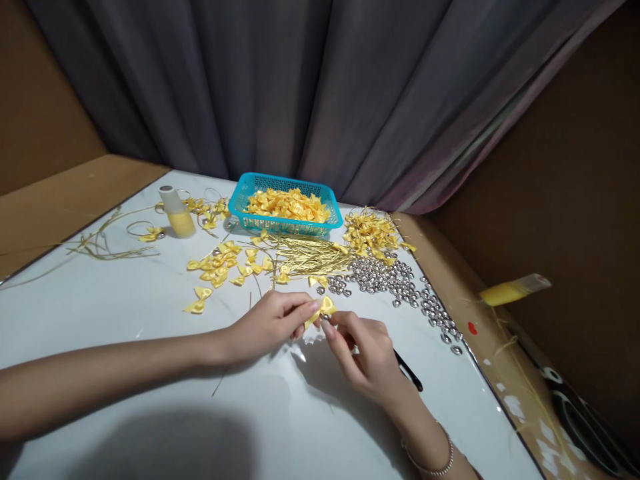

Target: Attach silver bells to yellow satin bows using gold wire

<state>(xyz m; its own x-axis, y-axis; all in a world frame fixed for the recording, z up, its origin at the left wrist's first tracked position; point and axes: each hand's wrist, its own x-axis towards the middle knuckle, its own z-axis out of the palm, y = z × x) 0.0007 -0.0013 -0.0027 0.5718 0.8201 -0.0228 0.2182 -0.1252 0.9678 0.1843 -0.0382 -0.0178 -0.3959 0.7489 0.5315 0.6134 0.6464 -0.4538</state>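
Note:
My left hand (273,323) pinches a small yellow ribbon bow (326,307) just above the white table (125,320). Touching the same bow from the right, my right hand (367,353) has its fingers closed on it, and a black tool (410,373) sticks out beneath that hand. Just beyond my fingers lies a bundle of gold wires (310,260). A heap of silver beads (385,277) is spread to the right of the wires.
A blue basket (240,200) full of yellow bows stands at the back. Loose bows (220,263) lie left of the wires, finished wired bows (370,233) to the right. A yellow thread spool (177,213) stands at back left. A grey curtain hangs behind.

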